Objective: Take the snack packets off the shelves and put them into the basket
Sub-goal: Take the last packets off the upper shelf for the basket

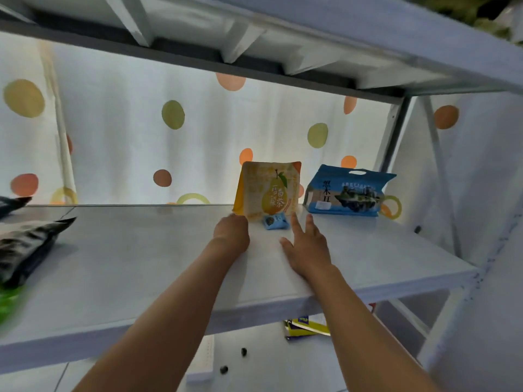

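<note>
Reach step, nothing lifted yet. Left hand (232,229) is at the yellow pear packet (267,190), upright at the shelf (141,264) back; fingers hidden, can't tell its grip. Right hand (307,244) flat, fingers spread, empty, beside small blue packet (276,222). Blue bag (346,192) sits just right. Basket not in view. Next, I'd judge: pinch 1 packet, pull back w/o toppling.

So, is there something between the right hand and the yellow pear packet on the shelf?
Partly. A small blue packet lies on the shelf just in front of the yellow pear packet, between the two hands. The right hand reaches past it on the right; its fingertips are at the pear packet's lower right corner, with nothing between.
</note>
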The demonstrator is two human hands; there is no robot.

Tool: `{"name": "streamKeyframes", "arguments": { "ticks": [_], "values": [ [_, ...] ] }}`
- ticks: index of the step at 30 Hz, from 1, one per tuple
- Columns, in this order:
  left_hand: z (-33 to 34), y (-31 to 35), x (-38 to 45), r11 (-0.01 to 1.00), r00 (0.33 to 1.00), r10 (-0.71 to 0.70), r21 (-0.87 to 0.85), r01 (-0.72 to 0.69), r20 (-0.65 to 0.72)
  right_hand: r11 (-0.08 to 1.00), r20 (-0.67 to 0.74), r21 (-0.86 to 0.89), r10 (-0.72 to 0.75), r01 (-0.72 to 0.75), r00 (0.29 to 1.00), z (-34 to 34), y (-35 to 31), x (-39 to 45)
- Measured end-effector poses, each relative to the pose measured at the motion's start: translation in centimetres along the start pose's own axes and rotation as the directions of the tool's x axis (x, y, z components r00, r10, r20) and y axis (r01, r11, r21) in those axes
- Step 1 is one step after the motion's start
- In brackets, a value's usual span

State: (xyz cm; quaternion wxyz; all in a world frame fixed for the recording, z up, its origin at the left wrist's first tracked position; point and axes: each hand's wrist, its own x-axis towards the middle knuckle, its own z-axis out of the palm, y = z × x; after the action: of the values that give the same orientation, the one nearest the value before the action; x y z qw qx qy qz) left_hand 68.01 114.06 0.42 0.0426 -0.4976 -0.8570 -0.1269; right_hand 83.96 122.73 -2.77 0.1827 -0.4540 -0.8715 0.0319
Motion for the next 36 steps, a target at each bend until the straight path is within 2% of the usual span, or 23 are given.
{"name": "streamKeyframes", "arguments": {
  "ticks": [2, 4, 6, 9, 12, 14, 18, 21, 24, 27, 30, 33, 36],
  "values": [
    [-0.2, 0.4, 2.1, 0.991, 0.991, -0.108, -0.092, 0.101, -0.076, 0.998, -0.003, 0.048, -0.027, 0.027, 1.000, 0.7, 0.3, 2.4],
    [-0.3, 1.0, 4.1, 0.948, 0.965, -0.215, -0.269, 0.170, -0.147, 0.988, -0.009, 0.151, -0.032, 0.033, 0.999, 1.1, 0.6, 4.4],
    [-0.2, 1.7, 6.1, 0.900, 0.931, -0.277, -0.403, 0.166, -0.236, 0.974, -0.106, 0.210, -0.062, 0.084, 0.992, 1.3, 0.6, 6.3],
    [0.1, 2.4, 8.5, 0.867, 0.911, -0.248, -0.495, 0.057, -0.330, 0.952, -0.265, 0.271, -0.068, 0.142, 0.962, 1.6, 0.4, 8.2],
    [1.3, 2.3, 10.2, 0.852, 0.871, -0.160, -0.510, -0.116, -0.465, 0.910, -0.351, 0.367, -0.056, 0.192, 0.935, 1.8, 0.2, 8.7],
    [1.8, 2.3, 11.0, 0.851, 0.851, -0.154, -0.505, -0.144, -0.503, 0.871, -0.382, 0.446, -0.021, 0.205, 0.924, 1.9, 0.6, 8.8],
    [1.9, 1.9, 11.6, 0.867, 0.857, -0.110, -0.471, -0.165, -0.503, 0.783, -0.287, 0.611, 0.079, 0.119, 0.955, 1.6, 0.2, 8.8],
    [2.2, 3.1, 11.3, 0.852, 0.893, -0.070, -0.493, -0.178, -0.444, 0.627, -0.175, 0.775, 0.101, 0.074, 0.979, 1.2, -0.7, 8.5],
    [2.4, 4.6, 11.0, 0.803, 0.890, -0.118, -0.569, -0.175, -0.440, 0.515, -0.105, 0.857, 0.140, 0.018, 0.985, 0.9, -1.0, 8.7],
    [2.5, 5.0, 10.4, 0.811, 0.870, -0.148, -0.561, -0.166, -0.471, 0.388, -0.012, 0.919, 0.191, -0.064, 0.982, 0.6, -0.7, 9.3],
    [1.9, 4.9, 9.1, 0.787, 0.866, -0.171, -0.594, -0.167, -0.469, 0.308, 0.003, 0.949, 0.183, -0.060, 0.983, -0.2, -0.6, 9.6],
    [0.3, 4.7, 7.4, 0.747, 0.901, -0.132, -0.639, -0.183, -0.412, 0.139, 0.069, 0.986, 0.170, -0.093, 0.983, -0.6, -0.2, 9.9],
    [-1.3, 4.2, 6.3, 0.730, 0.939, 0.068, -0.625, -0.277, -0.336, -0.105, 0.193, 0.978, 0.116, -0.182, 0.974, -1.2, 0.1, 10.3]
  ]
}}
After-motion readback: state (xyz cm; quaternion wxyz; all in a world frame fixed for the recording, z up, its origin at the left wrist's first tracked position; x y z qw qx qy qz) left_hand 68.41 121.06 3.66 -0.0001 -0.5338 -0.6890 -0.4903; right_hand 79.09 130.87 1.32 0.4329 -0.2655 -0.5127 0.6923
